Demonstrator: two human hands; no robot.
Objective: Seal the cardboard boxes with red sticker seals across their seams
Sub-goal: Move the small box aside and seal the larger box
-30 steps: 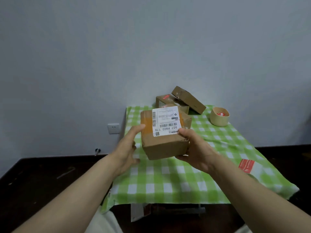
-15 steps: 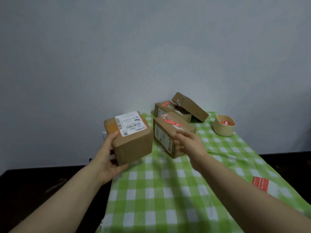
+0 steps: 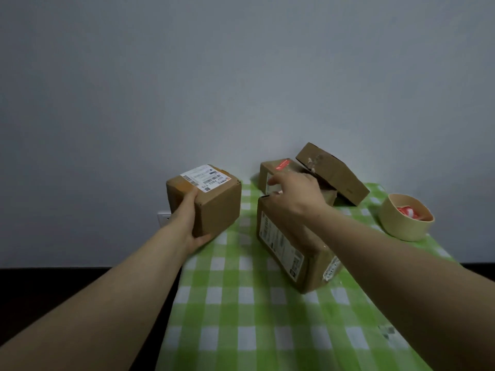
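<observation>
My left hand [image 3: 190, 226] grips a small cardboard box with a white shipping label [image 3: 217, 207] at the table's far left edge, thumb on its near face. My right hand [image 3: 296, 195] lies on top of a longer cardboard box [image 3: 286, 253] in the middle of the table, fingers stretched toward its far end; whether they grip it I cannot tell. Behind it stands a box with a red sticker seal [image 3: 281, 165] on top, and a flat box [image 3: 332, 172] leans on that one. A tan bowl [image 3: 401, 223] at the right holds red stickers [image 3: 407, 211].
The table carries a green and white checked cloth [image 3: 249, 317]. Its left edge drops to a dark floor. A plain grey wall rises right behind the boxes, with a white socket [image 3: 164, 218] low on it.
My left hand carried the labelled box left and farther back, toward the table's far left edge. My right hand let go of it and reached onto the long box. The view has moved closer.
</observation>
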